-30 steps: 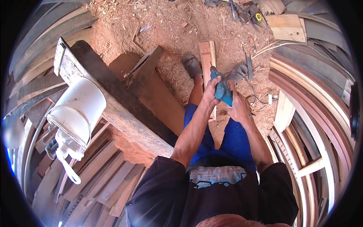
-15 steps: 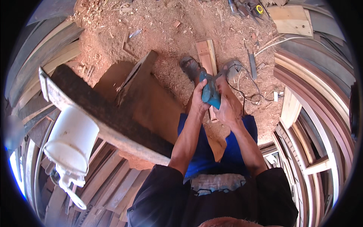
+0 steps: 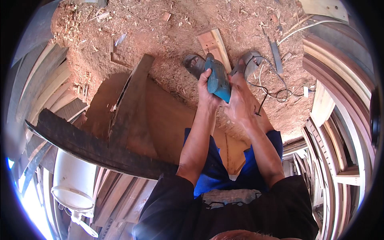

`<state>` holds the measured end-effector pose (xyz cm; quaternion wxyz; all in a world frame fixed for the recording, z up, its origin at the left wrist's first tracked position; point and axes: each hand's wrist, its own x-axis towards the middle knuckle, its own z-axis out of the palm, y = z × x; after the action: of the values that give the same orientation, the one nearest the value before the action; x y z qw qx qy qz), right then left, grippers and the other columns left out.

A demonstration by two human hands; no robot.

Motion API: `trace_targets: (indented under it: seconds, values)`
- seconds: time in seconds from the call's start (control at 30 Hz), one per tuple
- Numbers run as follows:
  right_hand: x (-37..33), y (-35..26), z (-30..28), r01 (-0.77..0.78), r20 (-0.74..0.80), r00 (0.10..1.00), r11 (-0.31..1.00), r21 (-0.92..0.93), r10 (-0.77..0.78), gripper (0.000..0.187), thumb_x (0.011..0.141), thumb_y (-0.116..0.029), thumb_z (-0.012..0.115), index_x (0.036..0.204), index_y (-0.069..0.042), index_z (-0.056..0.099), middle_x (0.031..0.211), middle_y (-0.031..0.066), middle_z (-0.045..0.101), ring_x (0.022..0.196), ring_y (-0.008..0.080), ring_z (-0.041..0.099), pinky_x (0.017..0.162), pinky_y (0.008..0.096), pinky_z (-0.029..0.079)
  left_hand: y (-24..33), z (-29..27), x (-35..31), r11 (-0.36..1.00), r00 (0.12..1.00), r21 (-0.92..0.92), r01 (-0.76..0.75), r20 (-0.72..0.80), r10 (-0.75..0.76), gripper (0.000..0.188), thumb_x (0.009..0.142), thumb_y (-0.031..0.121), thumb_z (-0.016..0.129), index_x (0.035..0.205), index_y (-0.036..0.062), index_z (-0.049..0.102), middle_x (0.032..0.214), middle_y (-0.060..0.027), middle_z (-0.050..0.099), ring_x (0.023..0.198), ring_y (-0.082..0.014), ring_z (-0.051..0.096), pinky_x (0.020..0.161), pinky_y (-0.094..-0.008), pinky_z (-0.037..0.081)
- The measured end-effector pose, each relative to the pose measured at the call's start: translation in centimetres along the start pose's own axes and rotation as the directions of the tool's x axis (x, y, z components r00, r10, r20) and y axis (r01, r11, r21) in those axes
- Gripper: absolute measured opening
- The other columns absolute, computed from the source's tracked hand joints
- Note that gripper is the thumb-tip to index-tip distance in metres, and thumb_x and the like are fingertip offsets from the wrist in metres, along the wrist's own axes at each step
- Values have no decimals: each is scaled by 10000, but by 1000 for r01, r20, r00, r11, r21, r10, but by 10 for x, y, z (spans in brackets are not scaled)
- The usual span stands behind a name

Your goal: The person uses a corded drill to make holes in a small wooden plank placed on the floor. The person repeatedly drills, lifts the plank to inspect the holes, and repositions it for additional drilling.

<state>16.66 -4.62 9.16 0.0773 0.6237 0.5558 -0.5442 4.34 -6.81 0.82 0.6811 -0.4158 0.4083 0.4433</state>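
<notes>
Both hands hold a teal corded power drill point(image 3: 218, 79) above the ground between my legs. My left hand point(image 3: 205, 91) wraps its left side, thumb along the body. My right hand point(image 3: 239, 103) is closed at its rear right side, where the handle is mostly hidden. The drill's dark nose points away from me, with a thin bit over a reddish wooden board point(image 3: 215, 39); whether the bit touches the wood I cannot tell. The board lies on the ground between my feet, its near part hidden behind the drill.
Wood shavings point(image 3: 160, 32) cover the floor. A dark wooden bench point(image 3: 136, 104) stands at my left, with a white bucket point(image 3: 74, 176) beyond its near edge. The black cord point(image 3: 266, 86) loops by my right foot. Stacked timber point(image 3: 336, 72) lines the right side.
The drill and both hands have moved slightly left and away from me, and the drill's nose now lies over the board. The whole view has shifted too.
</notes>
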Motion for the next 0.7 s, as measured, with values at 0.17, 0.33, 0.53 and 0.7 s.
trace_targets:
  seconds: [0.17, 0.33, 0.53, 0.7]
  values:
    - [13, -4, -10, -165, 45, 985, 986, 20, 164, 363, 771, -73, 728, 1092, 64, 631, 990, 305, 679, 966, 461, 675, 841, 514, 536, -1, 2, 16, 1000, 1000, 24, -8, 27, 7, 531, 846, 365, 679, 1202, -23, 613, 1025, -309, 675, 877, -455, 677, 798, -510, 591]
    - [18, -1, -8, -169, 71, 983, 985, 26, 167, 377, 770, -57, 726, 1106, 81, 624, 1007, 318, 675, 978, 462, 677, 849, 510, 539, -2, 1, 20, 999, 999, 30, -35, 4, 35, 537, 844, 363, 680, 1208, -26, 606, 1010, -308, 672, 873, -451, 675, 793, -513, 588]
    - [19, 12, 1, -64, -16, 998, 997, 39, 65, 358, 732, 4, 707, 1075, 80, 638, 1029, 335, 649, 966, 489, 655, 851, 518, 538, -2, -3, 28, 998, 998, 20, -57, 17, 57, 557, 844, 367, 678, 1231, -24, 590, 1000, -304, 676, 883, -450, 672, 809, -520, 575]
    - [20, 5, -3, -62, -22, 998, 997, 43, 63, 364, 720, -3, 709, 1071, 76, 654, 1027, 329, 631, 963, 493, 643, 847, 516, 536, -1, -5, 28, 998, 998, 16, -55, 16, 54, 549, 845, 370, 678, 1225, -17, 592, 1006, -307, 676, 870, -452, 674, 810, -520, 577]
